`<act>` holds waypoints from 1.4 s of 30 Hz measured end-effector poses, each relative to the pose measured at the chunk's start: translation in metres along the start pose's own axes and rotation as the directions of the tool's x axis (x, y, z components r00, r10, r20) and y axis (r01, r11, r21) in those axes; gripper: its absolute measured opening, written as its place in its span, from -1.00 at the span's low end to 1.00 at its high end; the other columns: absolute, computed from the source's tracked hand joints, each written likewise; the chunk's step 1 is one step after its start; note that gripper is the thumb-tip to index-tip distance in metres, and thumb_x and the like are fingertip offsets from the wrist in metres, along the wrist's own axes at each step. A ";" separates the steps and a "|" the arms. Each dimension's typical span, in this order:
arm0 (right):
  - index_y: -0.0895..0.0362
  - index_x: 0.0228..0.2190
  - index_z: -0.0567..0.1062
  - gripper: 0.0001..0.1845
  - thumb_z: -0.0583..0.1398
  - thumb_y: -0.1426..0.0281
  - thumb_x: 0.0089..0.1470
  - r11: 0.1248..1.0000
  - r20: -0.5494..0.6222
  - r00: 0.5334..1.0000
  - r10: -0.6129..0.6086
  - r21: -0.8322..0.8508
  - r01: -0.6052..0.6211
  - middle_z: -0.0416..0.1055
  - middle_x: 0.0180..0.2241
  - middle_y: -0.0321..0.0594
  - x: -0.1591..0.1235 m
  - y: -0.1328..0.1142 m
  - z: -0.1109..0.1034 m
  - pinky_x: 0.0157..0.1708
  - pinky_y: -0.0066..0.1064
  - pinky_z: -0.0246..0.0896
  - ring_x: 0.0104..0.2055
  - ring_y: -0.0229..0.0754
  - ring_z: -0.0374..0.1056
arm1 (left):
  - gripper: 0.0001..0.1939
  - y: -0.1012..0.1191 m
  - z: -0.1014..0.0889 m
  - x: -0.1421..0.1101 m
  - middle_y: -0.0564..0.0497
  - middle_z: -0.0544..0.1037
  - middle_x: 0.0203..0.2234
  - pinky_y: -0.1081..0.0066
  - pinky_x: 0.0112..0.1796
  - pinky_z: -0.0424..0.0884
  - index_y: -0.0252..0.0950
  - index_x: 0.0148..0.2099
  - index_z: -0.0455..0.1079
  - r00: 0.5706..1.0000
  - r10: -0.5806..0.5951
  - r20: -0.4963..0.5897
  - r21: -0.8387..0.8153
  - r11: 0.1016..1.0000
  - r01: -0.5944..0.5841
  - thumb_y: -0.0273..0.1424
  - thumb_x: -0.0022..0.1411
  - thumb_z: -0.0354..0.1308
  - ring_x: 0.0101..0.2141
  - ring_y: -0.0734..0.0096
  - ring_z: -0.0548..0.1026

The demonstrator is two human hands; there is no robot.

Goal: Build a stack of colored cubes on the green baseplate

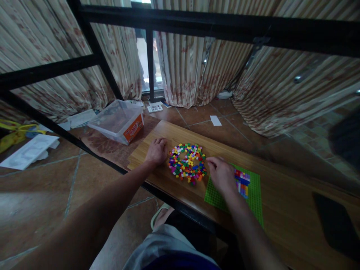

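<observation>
A heap of small colourful toy bricks (pixel 187 163) lies spread on the wooden bench (pixel 174 131). My left hand (pixel 156 152) rests on the wood just left of the heap, its fingers curled in and nothing visible in them. My right hand (pixel 221 170) is at the heap's right edge, thumb and fingers pinched together; whatever they hold, if anything, is too small to make out. Under that hand and forearm is a green studded baseplate (pixel 255 191). Bricks in purple, blue, red and orange (pixel 243 183) sit on the plate, partly hidden by my right wrist.
A clear plastic bin (pixel 118 120) with an orange label stands on the floor beyond the bench's left end. A dark flat object (pixel 334 223) lies at the far right. Black metal bars (pixel 197 24) cross in front of striped curtains (pixel 180 71). Papers (pixel 215 120) lie on the tiles.
</observation>
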State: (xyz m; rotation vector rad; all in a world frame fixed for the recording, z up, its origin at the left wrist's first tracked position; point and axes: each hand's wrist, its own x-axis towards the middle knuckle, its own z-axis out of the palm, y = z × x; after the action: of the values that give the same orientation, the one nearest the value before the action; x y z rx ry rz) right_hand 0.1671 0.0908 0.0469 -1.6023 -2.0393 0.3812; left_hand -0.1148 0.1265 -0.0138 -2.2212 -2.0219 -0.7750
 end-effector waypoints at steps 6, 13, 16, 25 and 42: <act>0.10 -0.20 0.61 -0.65 0.07 0.54 0.14 0.981 0.222 0.973 -0.063 -0.166 0.101 0.46 -0.23 -0.17 0.033 0.010 0.020 -0.10 -0.41 0.20 -0.20 -0.19 0.40 | -0.73 0.001 0.000 -0.001 -0.15 0.52 -0.04 0.14 0.08 0.39 -0.32 -0.05 0.44 1.000 -0.010 -0.006 -0.017 1.000 0.010 -0.51 0.23 0.02 -0.01 0.12 0.44; 0.08 -0.23 0.60 -0.79 0.18 0.48 0.12 0.960 0.340 0.938 -0.072 -0.231 0.158 0.42 -0.23 -0.19 0.039 0.015 0.024 -0.13 -0.43 0.18 -0.21 -0.21 0.38 | -0.74 0.002 0.000 -0.001 -0.19 0.52 -0.06 0.14 0.08 0.38 -0.35 -0.07 0.45 1.000 -0.003 -0.001 -0.031 1.000 0.003 -0.52 0.23 0.02 -0.04 0.12 0.44; 0.09 -0.28 0.58 -0.85 0.20 0.45 0.13 0.964 0.329 0.941 -0.081 -0.215 0.158 0.42 -0.21 -0.19 0.036 0.011 0.024 -0.13 -0.43 0.19 -0.18 -0.20 0.39 | -0.73 0.002 -0.001 -0.001 -0.19 0.52 -0.06 0.12 0.08 0.38 -0.35 -0.07 0.44 1.000 -0.013 -0.002 -0.035 0.999 0.013 -0.53 0.23 0.02 -0.03 0.12 0.43; 0.10 -0.31 0.56 -0.81 0.17 0.31 0.10 1.000 0.041 0.999 0.022 0.012 -0.023 0.51 -0.27 -0.18 -0.001 -0.002 -0.003 -0.19 -0.30 0.29 -0.28 -0.15 0.44 | -0.73 0.000 0.000 -0.001 -0.18 0.51 -0.03 0.14 0.08 0.39 -0.34 -0.05 0.44 1.000 -0.003 -0.007 -0.019 1.000 0.003 -0.52 0.23 0.02 -0.02 0.12 0.44; 0.10 -0.45 0.56 -0.76 0.24 0.21 -0.16 0.854 -0.092 0.854 0.512 0.156 -0.496 0.56 -0.42 -0.16 -0.056 0.040 -0.046 -0.27 -0.18 0.35 -0.36 -0.03 0.49 | -0.71 -0.001 0.000 0.000 -0.19 0.51 -0.04 0.10 0.07 0.38 -0.32 -0.05 0.43 1.000 0.000 -0.009 -0.037 0.999 0.000 -0.51 0.24 -0.02 -0.01 0.07 0.43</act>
State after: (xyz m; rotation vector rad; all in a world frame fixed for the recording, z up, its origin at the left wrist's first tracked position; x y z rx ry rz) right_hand 0.2348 0.0436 0.0520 -2.0146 -1.4404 0.5629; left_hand -0.1157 0.1269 -0.0141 -2.2327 -2.0198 -0.8280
